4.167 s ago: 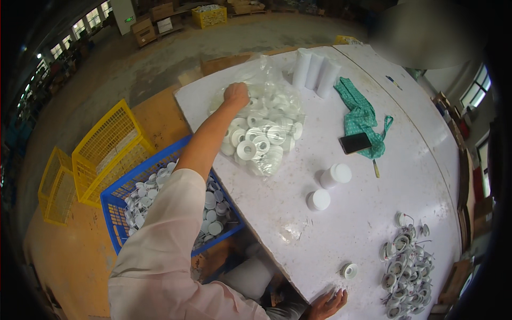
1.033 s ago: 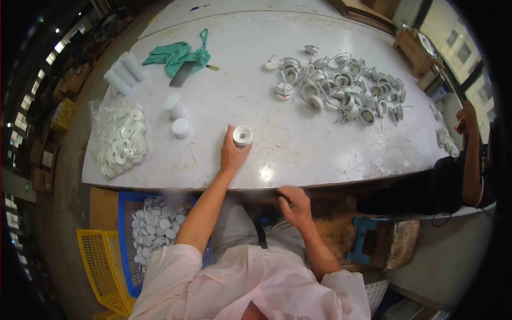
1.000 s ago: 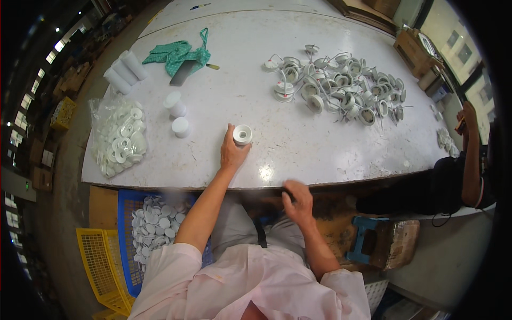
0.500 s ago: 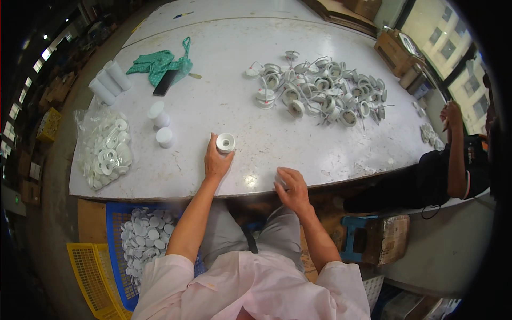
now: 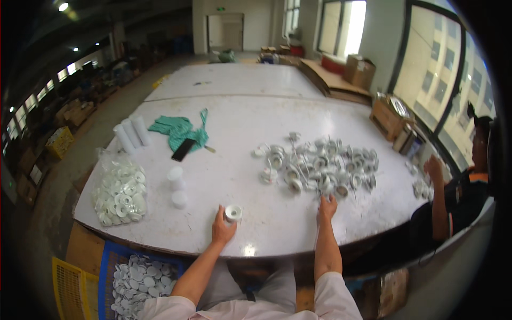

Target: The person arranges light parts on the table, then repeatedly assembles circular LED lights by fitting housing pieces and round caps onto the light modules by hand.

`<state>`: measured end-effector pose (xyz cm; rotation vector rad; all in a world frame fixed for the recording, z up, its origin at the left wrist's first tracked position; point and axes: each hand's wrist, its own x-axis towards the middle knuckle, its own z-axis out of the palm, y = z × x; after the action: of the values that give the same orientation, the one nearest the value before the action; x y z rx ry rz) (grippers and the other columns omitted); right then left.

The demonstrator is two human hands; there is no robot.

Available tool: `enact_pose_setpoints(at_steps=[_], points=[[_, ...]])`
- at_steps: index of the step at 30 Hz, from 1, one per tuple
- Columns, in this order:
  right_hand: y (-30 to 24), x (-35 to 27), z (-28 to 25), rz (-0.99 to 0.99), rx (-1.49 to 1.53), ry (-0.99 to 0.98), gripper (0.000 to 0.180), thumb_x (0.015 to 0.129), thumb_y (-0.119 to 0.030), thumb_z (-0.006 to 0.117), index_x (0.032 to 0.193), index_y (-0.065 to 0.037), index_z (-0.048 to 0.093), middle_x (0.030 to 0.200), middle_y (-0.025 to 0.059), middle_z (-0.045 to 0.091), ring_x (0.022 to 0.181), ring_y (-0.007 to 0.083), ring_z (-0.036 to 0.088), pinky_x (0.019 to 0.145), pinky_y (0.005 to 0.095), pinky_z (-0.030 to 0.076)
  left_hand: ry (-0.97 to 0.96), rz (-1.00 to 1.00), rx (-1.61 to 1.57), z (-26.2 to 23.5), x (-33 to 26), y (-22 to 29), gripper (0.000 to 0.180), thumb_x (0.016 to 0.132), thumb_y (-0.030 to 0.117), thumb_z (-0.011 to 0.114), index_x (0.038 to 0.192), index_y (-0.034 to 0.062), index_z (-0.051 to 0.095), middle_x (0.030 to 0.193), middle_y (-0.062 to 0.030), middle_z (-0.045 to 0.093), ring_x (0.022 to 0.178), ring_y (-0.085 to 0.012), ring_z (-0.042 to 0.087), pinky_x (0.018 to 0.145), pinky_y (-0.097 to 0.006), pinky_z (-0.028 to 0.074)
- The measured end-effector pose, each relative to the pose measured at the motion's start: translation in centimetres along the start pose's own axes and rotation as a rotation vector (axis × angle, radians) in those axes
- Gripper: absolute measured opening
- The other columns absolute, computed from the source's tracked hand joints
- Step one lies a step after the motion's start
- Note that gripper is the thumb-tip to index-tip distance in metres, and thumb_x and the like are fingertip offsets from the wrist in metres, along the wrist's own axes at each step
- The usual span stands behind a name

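Since a moment ago, my right hand (image 5: 326, 207) has come up onto the table (image 5: 240, 122), fingers spread, touching the pile of white fittings (image 5: 320, 165). Left of that pile, my left hand (image 5: 223, 228) grips a white ring (image 5: 232, 213).

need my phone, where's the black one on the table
In the head view the black phone lies far left on the white table, against the green cloth, right of the white tubes.

White ring (image 5: 233, 213) at left hand (image 5: 223, 229); white parts pile (image 5: 317, 165) above right hand (image 5: 326, 207). Desk (image 5: 234, 133) white w/ green cloth (image 5: 176, 130), black phone (image 5: 183, 150). Blue crate (image 5: 106, 261), yellow crate (image 5: 66, 290) lower left.
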<state>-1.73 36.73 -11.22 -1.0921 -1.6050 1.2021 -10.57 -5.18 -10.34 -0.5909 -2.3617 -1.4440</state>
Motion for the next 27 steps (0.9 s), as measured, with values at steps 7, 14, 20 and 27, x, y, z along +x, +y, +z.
enact_pose_setpoints(at_steps=[7, 14, 20, 27], points=[[-2.2, -0.6, 0.5, -0.159, -0.215, 0.029, 0.035, 0.076, -0.023, 0.067, 0.093, 0.007, 0.061, 0.093, 0.0199, 0.064, 0.089, 0.0327, 0.059, 0.081, 0.0412, 0.045, 0.025, -0.08, 0.02, -1.6, -0.2, 1.5, 0.08, 0.072, 0.013, 0.072, 0.139, -0.0051, 0.032, 0.128, -0.023, 0.053, 0.107, -0.0313, 0.061, 0.092, -0.037, 0.049], [-6.4, -7.1, -3.3, -0.282, -0.135, -0.05, 0.028, 0.081, -0.019, 0.065, 0.085, 0.007, 0.058, 0.08, 0.0162, 0.059, 0.075, 0.0278, 0.055, 0.071, 0.0379, 0.045, 0.024, -0.131, -0.12, -1.8, -1.1, 0.5, 0.078, 0.073, 0.011, 0.068, 0.141, -0.0024, 0.031, 0.126, -0.0215, 0.055, 0.106, -0.0286, 0.062, 0.091, -0.036, 0.05], [-5.1, -10.2, -6.0, -0.425, -0.158, 0.162, 0.026, 0.082, -0.018, 0.069, 0.082, 0.004, 0.054, 0.077, 0.0098, 0.052, 0.069, 0.0232, 0.047, 0.067, 0.0346, 0.044, 0.011, -0.164, -0.133, -2.1, -1.2, 0.9, 0.076, 0.074, 0.012, 0.067, 0.141, -0.001, 0.033, 0.127, -0.0213, 0.055, 0.108, -0.0284, 0.061, 0.091, -0.036, 0.049], [-9.8, -14.4, -8.1, -0.162, 0.141, -0.031, 0.029, 0.089, -0.012, 0.061, 0.112, 0.005, 0.057, 0.1, 0.0093, 0.058, 0.092, 0.0185, 0.053, 0.083, 0.0317, 0.045, 0.062, 0.03, -0.096, -3.7, -2.6, 3.9, 0.054, 0.075, 0.008, 0.066, 0.126, 0.0008, 0.048, 0.128, -0.0221, 0.054, 0.115, -0.0334, 0.056, 0.093, -0.037, 0.048]])
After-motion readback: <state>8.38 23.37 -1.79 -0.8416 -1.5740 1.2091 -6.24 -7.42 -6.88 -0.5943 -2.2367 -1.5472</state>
